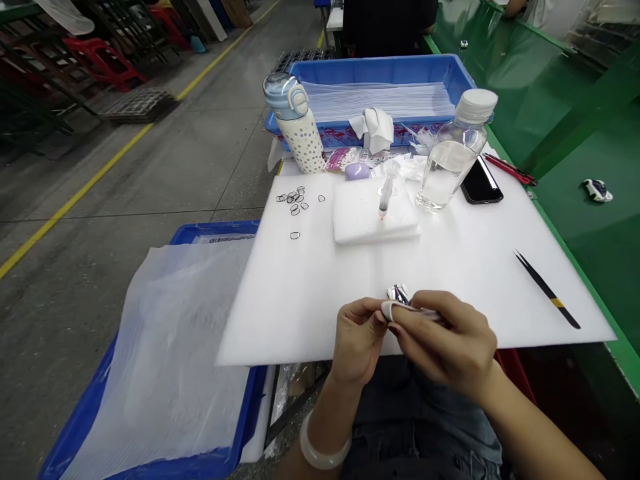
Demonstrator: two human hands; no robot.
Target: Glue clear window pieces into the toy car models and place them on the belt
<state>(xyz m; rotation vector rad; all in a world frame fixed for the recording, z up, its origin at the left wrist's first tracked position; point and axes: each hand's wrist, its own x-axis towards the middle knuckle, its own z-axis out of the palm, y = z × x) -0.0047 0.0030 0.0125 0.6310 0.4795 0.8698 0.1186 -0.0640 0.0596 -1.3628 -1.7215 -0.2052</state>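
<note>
Over the near edge of the white foam board point(300, 300), my left hand point(357, 337) is closed, thumb and forefinger pinching the edge of a small white piece point(387, 309). My right hand point(450, 340) meets it, its fingers closed around the same piece, which lies along the forefinger; its exact kind is hard to make out. Just beyond my fingertips sits a small white and dark toy car point(399, 293), partly hidden by the hands. Black tweezers point(547, 290) with a yellow band lie to the right. A syringe point(387, 193) rests on a white foam block point(375, 230).
Small dark rings point(295, 198) lie at the board's left. A spotted bottle point(303, 133), a clear bottle point(450, 160) and a phone point(481, 181) stand or lie at the back. Blue trays point(255, 400) flank the board; another toy car point(597, 191) sits on the green surface.
</note>
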